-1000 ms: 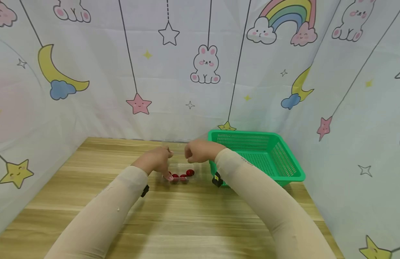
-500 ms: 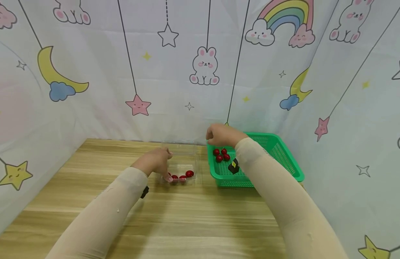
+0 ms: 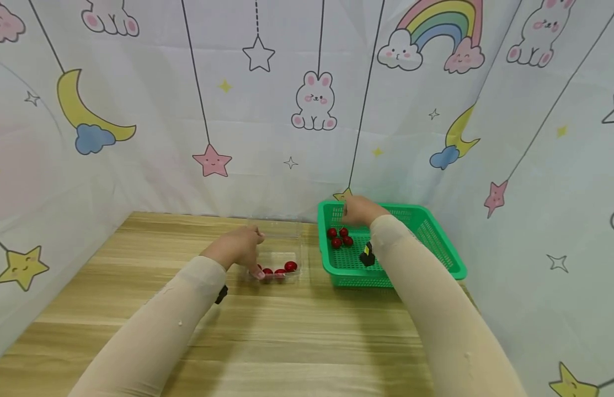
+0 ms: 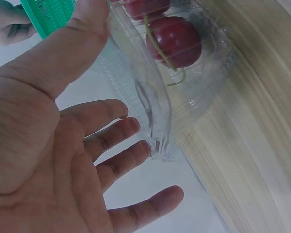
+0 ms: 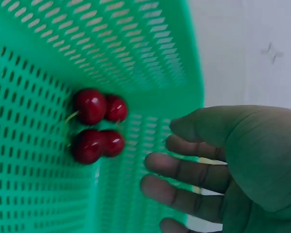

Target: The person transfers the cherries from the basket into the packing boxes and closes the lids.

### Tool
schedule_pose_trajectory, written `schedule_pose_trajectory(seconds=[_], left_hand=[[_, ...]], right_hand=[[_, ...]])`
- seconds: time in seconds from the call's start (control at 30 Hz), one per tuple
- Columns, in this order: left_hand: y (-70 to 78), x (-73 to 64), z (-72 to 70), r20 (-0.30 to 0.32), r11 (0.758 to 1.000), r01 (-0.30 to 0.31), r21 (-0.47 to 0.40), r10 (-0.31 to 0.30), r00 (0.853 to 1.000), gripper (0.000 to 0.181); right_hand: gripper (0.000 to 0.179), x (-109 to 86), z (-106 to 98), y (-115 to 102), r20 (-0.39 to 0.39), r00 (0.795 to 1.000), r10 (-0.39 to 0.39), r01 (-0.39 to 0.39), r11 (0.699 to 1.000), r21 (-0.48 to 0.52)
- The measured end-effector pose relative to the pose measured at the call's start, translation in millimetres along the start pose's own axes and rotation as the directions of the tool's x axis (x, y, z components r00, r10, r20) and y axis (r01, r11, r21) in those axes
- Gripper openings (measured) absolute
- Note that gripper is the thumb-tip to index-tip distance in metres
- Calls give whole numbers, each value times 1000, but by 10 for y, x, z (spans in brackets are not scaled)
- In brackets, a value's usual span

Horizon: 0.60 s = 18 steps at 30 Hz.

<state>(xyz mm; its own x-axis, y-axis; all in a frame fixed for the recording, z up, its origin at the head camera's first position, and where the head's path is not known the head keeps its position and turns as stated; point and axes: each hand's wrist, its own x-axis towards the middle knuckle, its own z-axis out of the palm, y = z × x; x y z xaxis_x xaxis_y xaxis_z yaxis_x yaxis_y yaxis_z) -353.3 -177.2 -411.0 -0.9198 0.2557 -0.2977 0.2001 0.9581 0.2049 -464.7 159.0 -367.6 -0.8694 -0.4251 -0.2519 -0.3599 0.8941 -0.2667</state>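
Note:
My left hand [image 3: 239, 246] holds the left end of a clear plastic box [image 3: 300, 248], thumb at its front corner and several fingertips at the lid's edge. Red cherries [image 3: 290, 266] lie along the front of that box; one with a green stem [image 4: 174, 42] shows large in the left wrist view. Over the left part of a green basket [image 3: 401, 280] hovers my right hand [image 3: 362, 211], its fingers loosely spread and holding nothing. Below it, several cherries [image 5: 89, 106] sit grouped on the basket's slotted floor.
Box and basket stand side by side on a wood-grain table [image 3: 287, 342], the basket to the right. A white cloth [image 3: 267, 121] printed with stars and rabbits hangs behind them and along both sides. The box's lid stands raised toward the cloth.
My right hand has gone from above the plastic box to the right, over the basket, and its fingers have spread. The left hand has stayed at the box.

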Motion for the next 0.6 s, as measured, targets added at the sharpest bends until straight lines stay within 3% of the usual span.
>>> schedule_pose_trajectory(seconds=[0.1,0.3,0.6], left_hand=[[-1,8,3,4,1000,2,-4,-2,1000,113],[-21,22,-5,15,1000,3,1,-3,1000,115],[-9,22,-4,8,1000,-2,0,2,1000,114]], right_hand=[[51,35,62,138,44,998,44,-44,999,8],[23,35,134,252,125,988,92,-99,994,48],[20,65,263,278,199,968,152,-163,986,39]])
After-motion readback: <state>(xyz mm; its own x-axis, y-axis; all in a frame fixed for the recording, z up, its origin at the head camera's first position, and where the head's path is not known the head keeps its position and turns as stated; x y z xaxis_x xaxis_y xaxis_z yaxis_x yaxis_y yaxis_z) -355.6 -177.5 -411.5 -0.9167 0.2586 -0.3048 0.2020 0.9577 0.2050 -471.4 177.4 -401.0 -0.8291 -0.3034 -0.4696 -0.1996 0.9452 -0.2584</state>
